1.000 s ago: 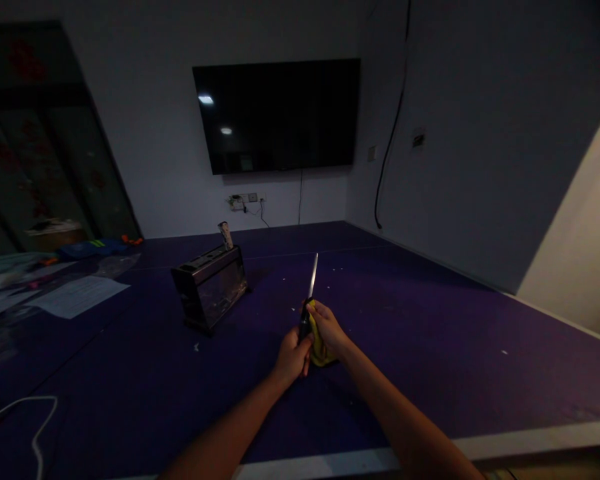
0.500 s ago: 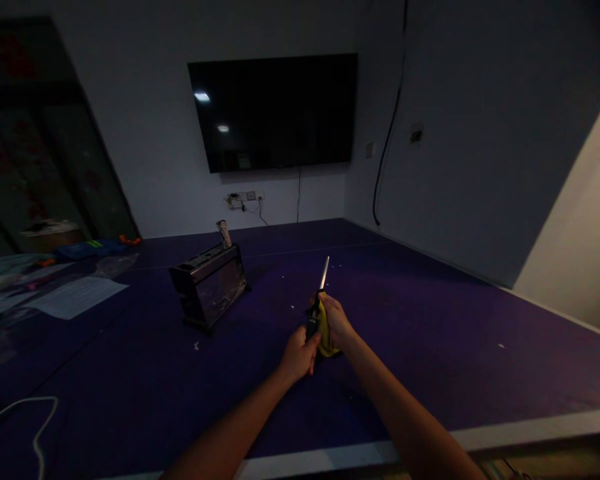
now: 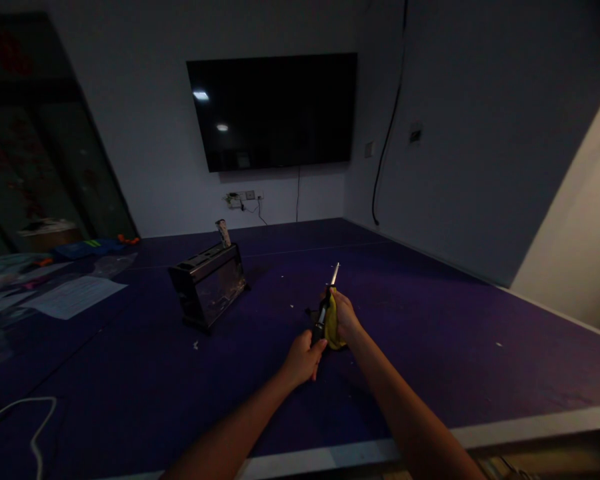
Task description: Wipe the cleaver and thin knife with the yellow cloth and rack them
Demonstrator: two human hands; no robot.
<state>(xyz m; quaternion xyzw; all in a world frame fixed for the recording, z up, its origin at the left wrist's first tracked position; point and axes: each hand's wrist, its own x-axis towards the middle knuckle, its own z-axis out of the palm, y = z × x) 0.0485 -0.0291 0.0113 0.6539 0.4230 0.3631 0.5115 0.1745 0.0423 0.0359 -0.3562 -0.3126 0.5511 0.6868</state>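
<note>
My left hand [image 3: 303,357] is closed around the black handle of a knife [image 3: 335,274], whose slim bright blade points away from me and up. My right hand [image 3: 347,315] grips a yellow cloth [image 3: 333,331], folded against the blade above the handle. Part of the blade is hidden by the cloth and fingers, and a dark edge shows on the cloth. To the left of my hands stands a dark knife block [image 3: 219,293] with clear side panels. One light, patterned handle [image 3: 223,233] sticks up from its far end.
Papers [image 3: 77,297] and clear plastic lie on the purple tabletop [image 3: 145,393] at the left. A white cable [image 3: 36,437] curls at the near left. Small white scraps dot the surface. A television [image 3: 275,113] hangs on the far wall.
The knife and both hands have shifted slightly right. My right hand and the cloth are farther from my left hand, baring some blade above the handle.
</note>
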